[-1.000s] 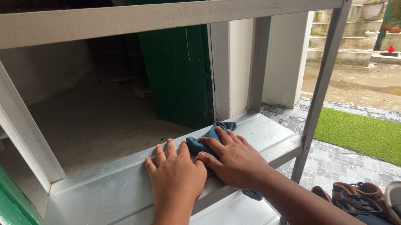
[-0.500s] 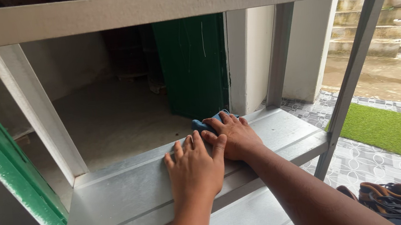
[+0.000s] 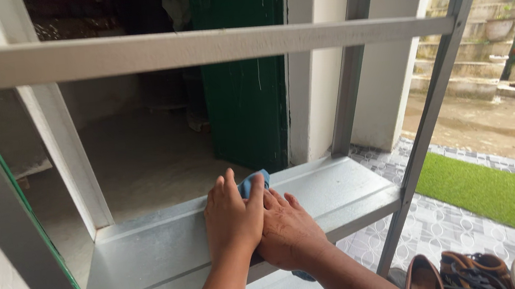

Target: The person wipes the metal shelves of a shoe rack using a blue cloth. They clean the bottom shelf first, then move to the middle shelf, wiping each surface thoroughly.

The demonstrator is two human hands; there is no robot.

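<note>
Blue cloth [image 3: 255,182] lies on the grey metal shelf [image 3: 154,257], mostly hidden under both hands. Head view: left hand [image 3: 232,220] lies flat, fingers together, overlapping the right hand [image 3: 289,230], which presses open-palmed on the cloth; shoes [image 3: 468,272] sit on the patterned floor below

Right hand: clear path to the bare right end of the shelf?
Probably yes. The right hand lies on the blue cloth mid-shelf, and the metal shelf to its right is bare up to the upright. The left hand overlaps it from the other side, not toward that end.
</note>
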